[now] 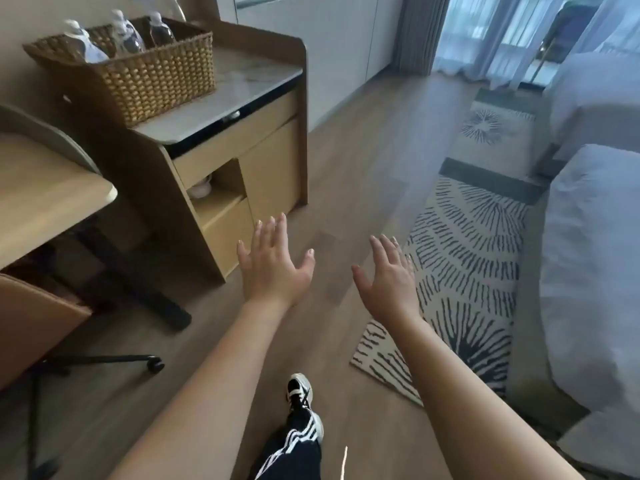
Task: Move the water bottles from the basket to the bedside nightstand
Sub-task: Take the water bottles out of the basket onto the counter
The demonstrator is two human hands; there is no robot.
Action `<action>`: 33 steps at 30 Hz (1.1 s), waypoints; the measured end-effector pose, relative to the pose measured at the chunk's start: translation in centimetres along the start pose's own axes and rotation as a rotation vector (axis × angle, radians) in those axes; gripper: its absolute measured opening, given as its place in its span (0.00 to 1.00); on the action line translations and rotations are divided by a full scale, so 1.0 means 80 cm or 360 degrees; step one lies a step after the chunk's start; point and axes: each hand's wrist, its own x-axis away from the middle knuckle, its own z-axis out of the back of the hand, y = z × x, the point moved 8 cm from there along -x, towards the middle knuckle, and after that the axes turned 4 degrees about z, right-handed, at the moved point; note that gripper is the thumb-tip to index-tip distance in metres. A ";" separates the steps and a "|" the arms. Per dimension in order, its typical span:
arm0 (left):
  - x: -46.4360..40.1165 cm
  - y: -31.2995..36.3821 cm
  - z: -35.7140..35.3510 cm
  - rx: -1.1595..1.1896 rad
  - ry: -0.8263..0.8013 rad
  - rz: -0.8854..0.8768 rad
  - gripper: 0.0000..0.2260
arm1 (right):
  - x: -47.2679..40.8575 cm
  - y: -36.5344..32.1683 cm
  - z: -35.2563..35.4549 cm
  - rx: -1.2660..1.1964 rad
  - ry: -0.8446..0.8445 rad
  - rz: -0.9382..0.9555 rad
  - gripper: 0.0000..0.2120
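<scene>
A woven wicker basket (156, 77) stands on a wooden cabinet at the upper left. Three clear water bottles stick out of it: one at the left (85, 43), one in the middle (126, 34) and one at the right (161, 29). My left hand (275, 265) is stretched out low over the floor, fingers spread, holding nothing. My right hand (388, 275) hangs beside it, also spread and empty. Both hands are well below and to the right of the basket. No nightstand shows in this view.
The cabinet (242, 150) has a pale stone top, a drawer and an open shelf. A desk (45, 188) and an office chair (38, 327) fill the left. Two white beds (595, 254) line the right, with patterned rugs (464, 271) on the wooden floor. My shoe (299, 393) steps forward.
</scene>
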 end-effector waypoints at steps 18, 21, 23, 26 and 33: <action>-0.485 -0.074 -0.005 -0.0050 0.0288 0.0239 0.35 | -0.536 -0.147 -0.103 -0.0108 -0.0086 0.0419 0.30; -0.534 -0.101 0.005 -0.0056 0.0362 0.0326 0.35 | -0.598 -0.178 -0.123 -0.0152 -0.0113 0.0513 0.30; -0.566 -0.119 0.012 -0.0085 0.0415 0.0388 0.35 | -0.639 -0.201 -0.141 -0.0187 -0.0122 0.0576 0.30; -0.616 -0.143 0.023 -0.0098 0.0507 0.0480 0.34 | -0.706 -0.238 -0.168 -0.0245 -0.0130 0.0696 0.30; -0.756 -0.191 0.065 -0.0203 0.0838 0.0718 0.33 | -0.888 -0.351 -0.223 -0.0375 -0.0185 0.1056 0.29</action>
